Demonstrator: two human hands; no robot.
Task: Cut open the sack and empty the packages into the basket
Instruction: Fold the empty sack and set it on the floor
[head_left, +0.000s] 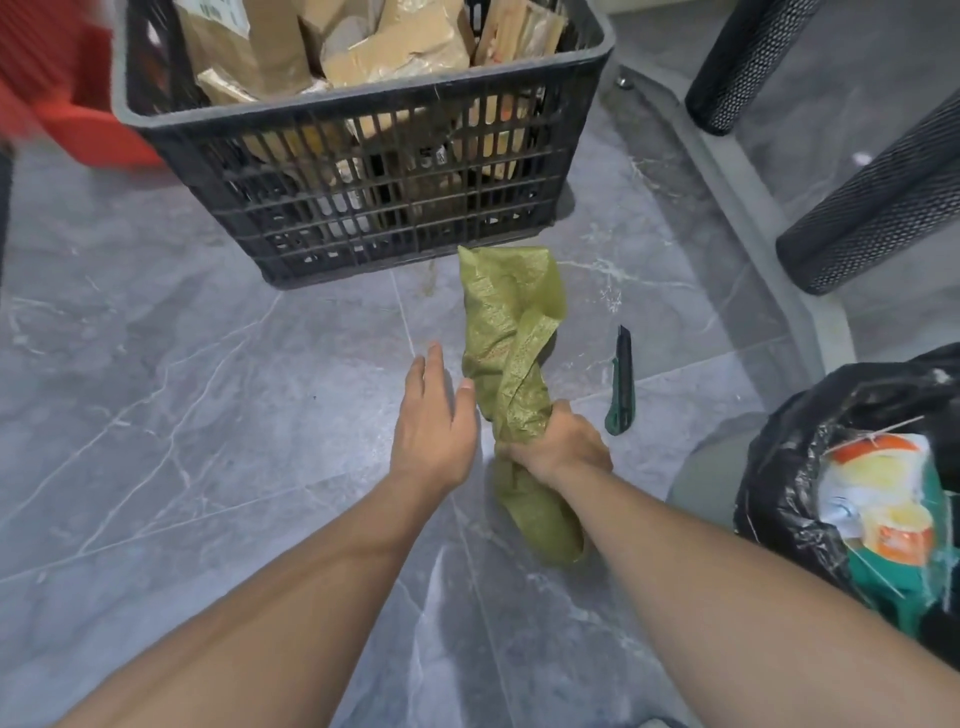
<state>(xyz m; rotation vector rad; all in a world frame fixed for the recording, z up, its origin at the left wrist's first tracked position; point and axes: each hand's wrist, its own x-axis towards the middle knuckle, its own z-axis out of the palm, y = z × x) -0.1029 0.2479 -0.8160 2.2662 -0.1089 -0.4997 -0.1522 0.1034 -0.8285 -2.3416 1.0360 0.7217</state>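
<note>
Gripping sack (511, 364) in right hand (558, 447) fingers | left hand (434, 431) spread beside it

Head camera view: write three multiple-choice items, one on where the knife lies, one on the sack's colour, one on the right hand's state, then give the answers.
1. Where does the knife lie?
A. in the basket
B. on the floor, right of the sack
C. in the left hand

2. What colour is the sack?
A. green
B. white
C. blue

3. What is the right hand doing?
A. resting open on the floor
B. holding the knife
C. gripping the bunched sack

Answers: 1 B, it lies flat on the tiles beside the sack. 2 A, the woven cloth is yellowish green. 3 C, its fingers close round the sack, while the left hand is open.
</note>
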